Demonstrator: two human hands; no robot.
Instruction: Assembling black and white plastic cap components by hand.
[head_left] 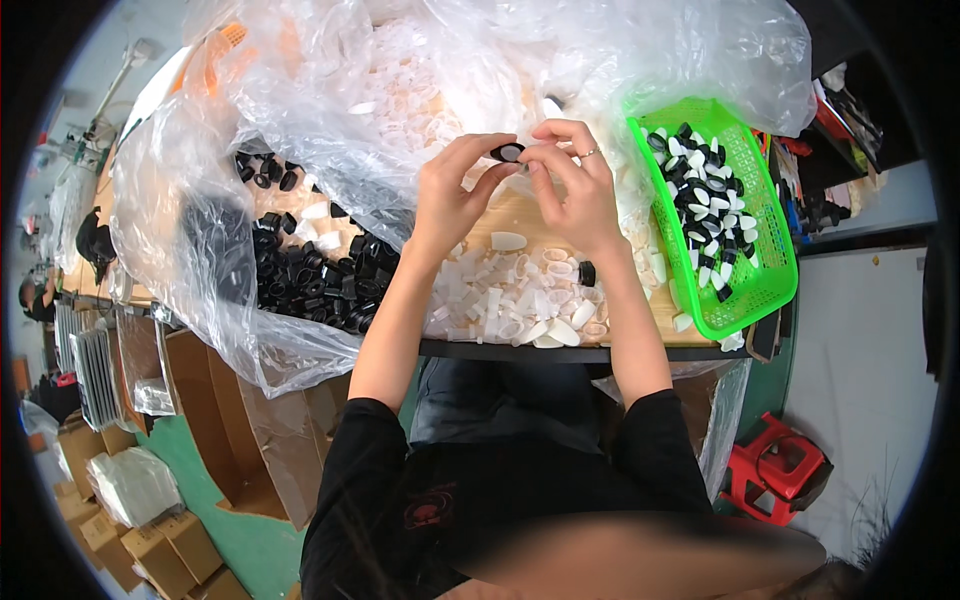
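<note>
Over the middle of the table, my left hand [455, 190] pinches a small black oval cap [508, 153] with a pale face inside it. The fingertips of my right hand [578, 190], which wears a ring, close on the cap's right end. Below my hands, between my forearms, lies a spread of white and clear plastic pieces [520, 290], some oval rings, some tongue-shaped. A single black cap [586, 273] sits among them by my right wrist. Left of my left forearm is a heap of black oval caps [320, 280].
A bright green basket [775, 250] at the right holds joined black-and-white pieces [705, 200]. Crumpled clear plastic bags [290, 110] cover the table's far side and left edge, with more pale pieces [400, 100] within. An open cardboard box [230, 430] and a red stool [775, 468] stand below.
</note>
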